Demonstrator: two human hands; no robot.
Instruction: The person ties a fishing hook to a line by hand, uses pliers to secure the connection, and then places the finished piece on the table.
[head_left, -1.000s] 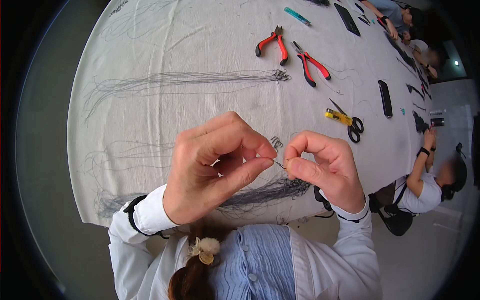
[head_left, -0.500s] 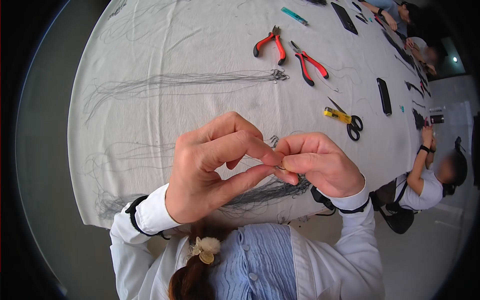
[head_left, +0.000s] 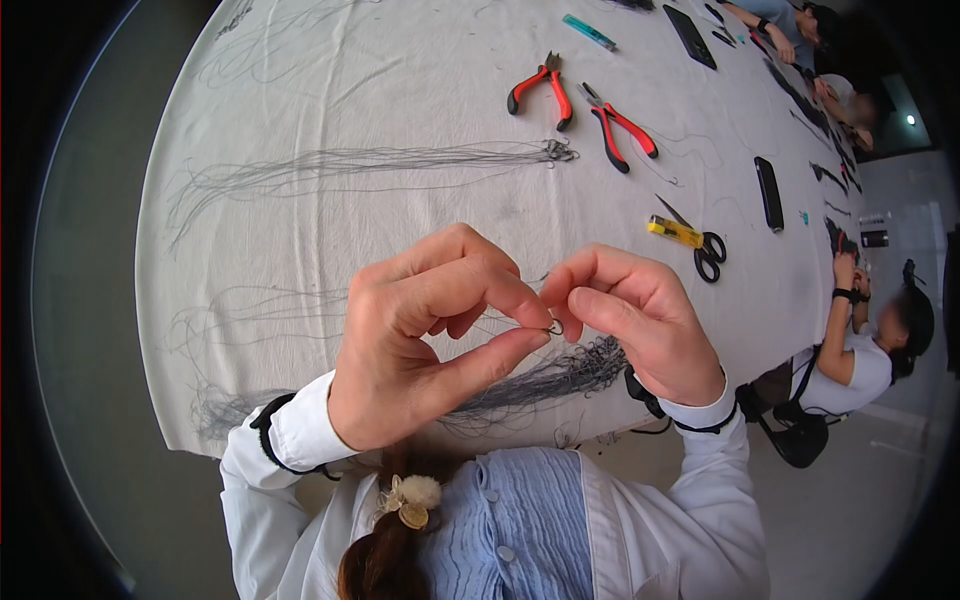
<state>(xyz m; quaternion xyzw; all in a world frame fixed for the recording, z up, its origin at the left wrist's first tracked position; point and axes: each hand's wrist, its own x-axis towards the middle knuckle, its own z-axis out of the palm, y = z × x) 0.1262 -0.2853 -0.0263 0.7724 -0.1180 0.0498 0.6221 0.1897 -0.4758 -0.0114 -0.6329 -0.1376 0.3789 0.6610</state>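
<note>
A small dark hook (head_left: 556,327) is pinched between the thumb and forefinger of my left hand (head_left: 420,340). Close beside it on the right is my right hand (head_left: 640,325), its thumb and fingers curled with a small gap between their tips; nothing is clearly seen in them. Thin thread near the fingers is hard to make out. Under and below my hands lies a thick bundle of dark threads with hooks (head_left: 540,385). Farther up the cloth a second bundle of hooked threads (head_left: 380,158) is stretched out sideways.
On the white cloth-covered table (head_left: 450,90) lie red-handled pliers (head_left: 563,100), more pliers (head_left: 615,125), scissors (head_left: 710,252), a yellow cutter (head_left: 675,231), a teal cutter (head_left: 589,32) and black phones (head_left: 690,37). Other people (head_left: 860,350) sit along the right side.
My right fingers have moved off the left fingertips and opened slightly, so the hook now shows in my left pinch. The co-worker at the right has shifted a little.
</note>
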